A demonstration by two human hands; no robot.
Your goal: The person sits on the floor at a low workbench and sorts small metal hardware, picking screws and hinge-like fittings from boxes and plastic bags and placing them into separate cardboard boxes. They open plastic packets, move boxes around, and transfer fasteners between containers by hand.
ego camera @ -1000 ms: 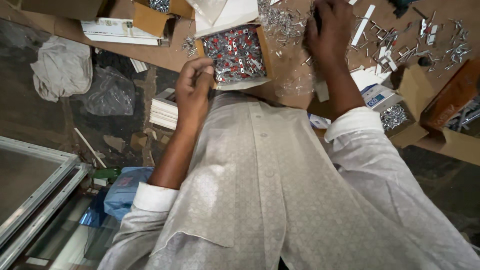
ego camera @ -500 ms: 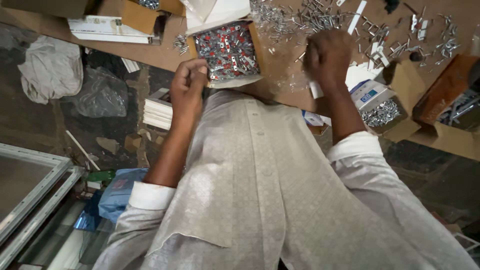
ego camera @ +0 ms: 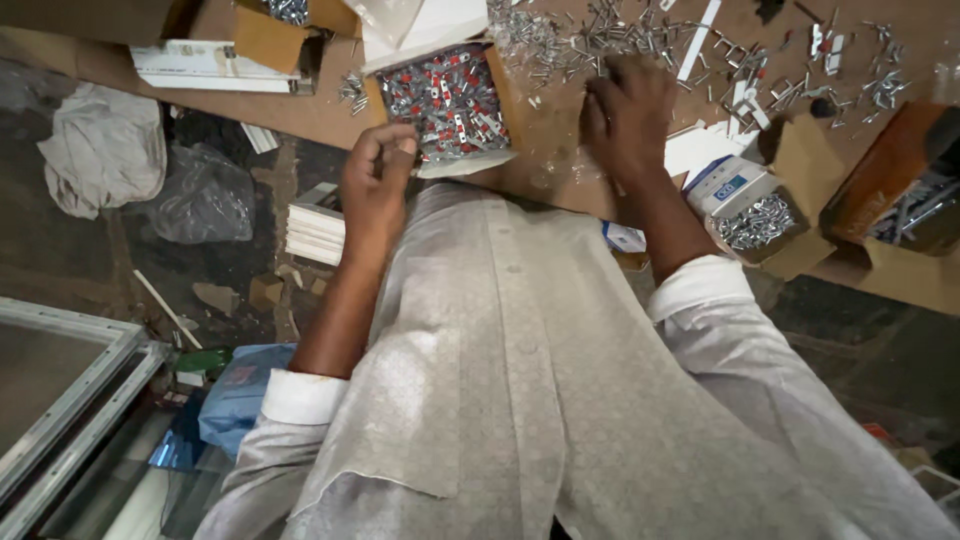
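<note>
Sorting underway: left hand (ego camera: pixel 375 180) pinched shut, contents unseen, beside part-filled box (ego camera: pixel 448 105); right hand (ego camera: pixel 625 115) closed on loose metal pieces (ego camera: pixel 590 45), many unsorted.

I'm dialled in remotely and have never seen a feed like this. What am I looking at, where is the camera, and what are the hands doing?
There is no machine here: a person works with bare hands, and the one camera sits on their head looking down, so the pale shirt fills the lower picture. The left hand is curled at the edge of an open box of small red and silver parts; whether it holds one is hidden. The right hand rests on the brown worktop among loose metal pieces. Further right stands a small box of screws. On the floor to the left lie a grey cloth and a stack of white strips.
</note>
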